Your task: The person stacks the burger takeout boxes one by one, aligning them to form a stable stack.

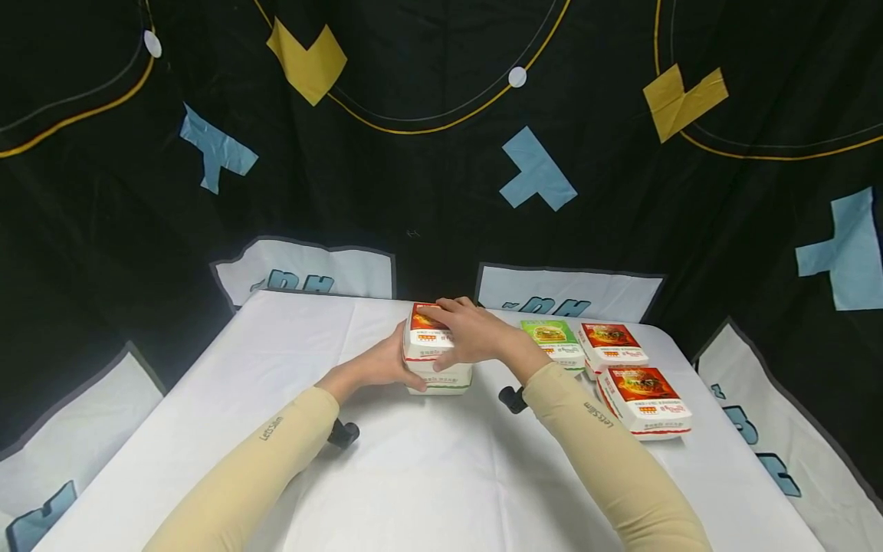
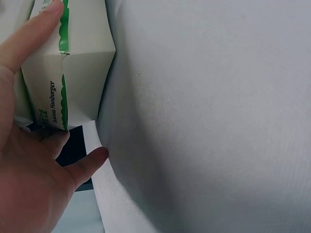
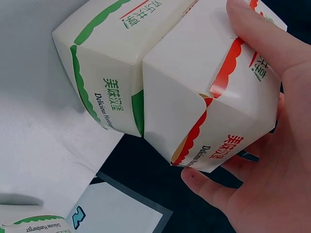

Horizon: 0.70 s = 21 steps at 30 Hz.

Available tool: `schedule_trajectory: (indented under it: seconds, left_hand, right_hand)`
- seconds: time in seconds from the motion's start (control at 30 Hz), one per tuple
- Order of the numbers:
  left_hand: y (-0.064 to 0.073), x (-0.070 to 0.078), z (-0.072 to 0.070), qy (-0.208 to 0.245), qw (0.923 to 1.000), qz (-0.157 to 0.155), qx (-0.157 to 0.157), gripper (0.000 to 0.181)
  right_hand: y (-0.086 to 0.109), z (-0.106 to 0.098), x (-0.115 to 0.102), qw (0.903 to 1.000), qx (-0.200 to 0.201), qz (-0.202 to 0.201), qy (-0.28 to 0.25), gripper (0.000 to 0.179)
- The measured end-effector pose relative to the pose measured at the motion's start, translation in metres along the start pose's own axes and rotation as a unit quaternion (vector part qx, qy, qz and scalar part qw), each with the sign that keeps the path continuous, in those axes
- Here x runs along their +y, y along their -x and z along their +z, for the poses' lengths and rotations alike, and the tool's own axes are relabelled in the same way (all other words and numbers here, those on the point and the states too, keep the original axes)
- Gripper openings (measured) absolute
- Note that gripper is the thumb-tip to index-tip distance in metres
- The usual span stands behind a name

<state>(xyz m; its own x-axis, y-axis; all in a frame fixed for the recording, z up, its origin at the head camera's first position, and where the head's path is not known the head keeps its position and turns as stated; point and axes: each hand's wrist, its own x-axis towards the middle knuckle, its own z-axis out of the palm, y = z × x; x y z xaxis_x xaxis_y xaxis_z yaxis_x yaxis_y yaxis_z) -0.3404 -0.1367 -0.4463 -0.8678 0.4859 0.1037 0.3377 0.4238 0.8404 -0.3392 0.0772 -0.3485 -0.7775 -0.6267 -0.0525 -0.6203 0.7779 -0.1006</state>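
Two paper hamburger boxes stand stacked near the table's back edge. The upper one is a red-trimmed box (image 1: pixel 422 349) with a red printed lid; beneath it is a green-trimmed box (image 1: pixel 444 379). My left hand (image 1: pixel 378 363) grips the stack's left side, its thumb across the front of the green-trimmed box (image 2: pixel 82 73) in the left wrist view. From above and the right, my right hand (image 1: pixel 476 330) holds the red-trimmed box (image 3: pixel 194 87), thumb on the front and other fingers over the far side. That lid is partly hidden by the right hand.
At the right stand a green-lidded hamburger box (image 1: pixel 552 337) and two red-lidded ones, one farther back (image 1: pixel 610 345) and one nearer (image 1: pixel 645 402). A white cloth covers the table (image 1: pixel 414 491). Behind it hangs a black curtain (image 1: pixel 428 199).
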Motion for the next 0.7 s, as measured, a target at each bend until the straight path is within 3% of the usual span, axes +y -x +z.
schedule_trajectory:
  seconds: [0.23, 0.7]
  left_hand:
    - [-0.0002, -0.0015, 0.0001, 0.002, 0.9999, 0.017, -0.002, 0.121]
    - [0.0028, -0.0014, -0.0010, -0.001, 1.0000, -0.008, -0.005, 0.126]
  right_hand:
    - [0.0012, 0.0006, -0.0019, 1.0000, 0.001, 0.005, 0.008, 0.098]
    - [0.0009, 0.0007, -0.0026, 0.9998, 0.005, 0.003, 0.020, 0.098]
